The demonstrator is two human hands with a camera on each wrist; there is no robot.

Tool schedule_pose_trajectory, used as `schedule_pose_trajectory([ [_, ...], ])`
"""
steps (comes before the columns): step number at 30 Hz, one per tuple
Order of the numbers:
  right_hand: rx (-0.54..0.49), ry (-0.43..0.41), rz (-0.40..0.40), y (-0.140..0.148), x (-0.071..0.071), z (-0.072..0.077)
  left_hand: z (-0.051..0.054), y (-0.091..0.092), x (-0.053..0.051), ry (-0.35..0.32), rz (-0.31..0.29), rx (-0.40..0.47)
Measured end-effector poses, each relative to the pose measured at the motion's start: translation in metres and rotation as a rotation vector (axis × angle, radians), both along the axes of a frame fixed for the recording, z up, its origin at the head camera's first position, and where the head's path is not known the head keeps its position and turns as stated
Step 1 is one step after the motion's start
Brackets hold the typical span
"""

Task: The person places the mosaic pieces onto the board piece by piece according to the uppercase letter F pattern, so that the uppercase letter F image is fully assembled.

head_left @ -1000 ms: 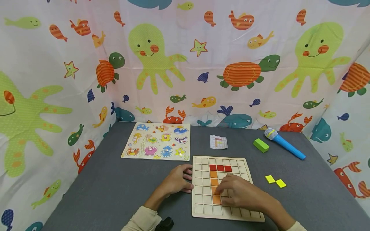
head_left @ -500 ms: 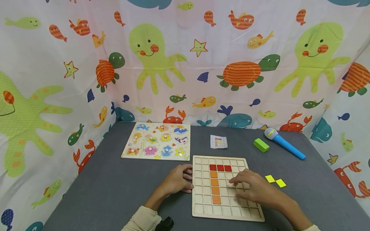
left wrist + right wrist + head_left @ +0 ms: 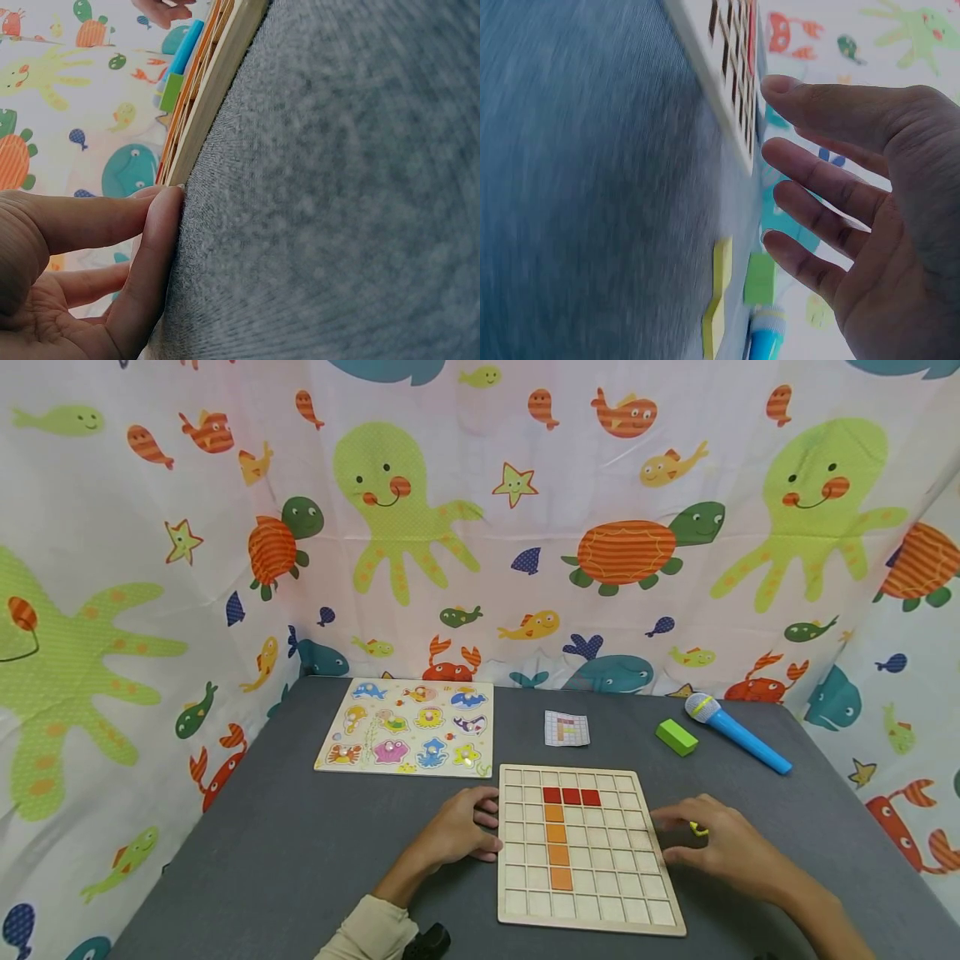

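Note:
The wooden grid board (image 3: 626,910) lies on the dark table, its cells framed by thin strips. Three red square tiles (image 3: 571,797) form a row near its top, and several orange square tiles (image 3: 558,855) run down in a column below the leftmost red one. My left hand (image 3: 459,828) rests at the board's left edge, fingertips and thumb touching it. Right of the board, my right hand (image 3: 731,846) hovers with fingers apart and nothing held. It hides most of the two yellow square tiles (image 3: 722,268), which lie on the table in the right wrist view.
A sea-animal peg puzzle (image 3: 411,733) lies at the back left. A small grid pattern card (image 3: 567,729) is behind the board. Back right are a green block (image 3: 677,737) and a blue toy microphone (image 3: 742,737). A printed curtain (image 3: 480,560) hangs behind the table.
My right hand has moved right, off the orange tiles and past the board's right edge, over the yellow tiles. The left hand has stayed at the board's edge.

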State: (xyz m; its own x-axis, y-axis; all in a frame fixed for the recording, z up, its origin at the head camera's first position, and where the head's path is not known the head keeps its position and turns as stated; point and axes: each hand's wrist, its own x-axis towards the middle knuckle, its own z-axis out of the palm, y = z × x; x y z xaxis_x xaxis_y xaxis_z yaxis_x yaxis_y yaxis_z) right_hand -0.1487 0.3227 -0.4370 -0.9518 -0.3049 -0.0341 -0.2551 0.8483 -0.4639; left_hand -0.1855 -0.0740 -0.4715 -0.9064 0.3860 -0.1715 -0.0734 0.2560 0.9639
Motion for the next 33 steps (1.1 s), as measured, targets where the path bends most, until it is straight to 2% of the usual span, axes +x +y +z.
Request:
schedule_pose_trajectory([
  [7, 0.027, 0.071, -0.045, 0.026, -0.002, -0.007, 0.000, 0.000, 0.000, -0.009, 0.001, 0.013],
  [20, 0.060, 0.042, -0.069, 0.056, -0.013, -0.016, 0.000, 0.000, 0.000, -0.001, 0.001, 0.007],
  [33, 0.081, 0.012, -0.061, 0.058, -0.020, -0.017, 0.001, 0.000, 0.000, -0.004, 0.003, 0.007],
])
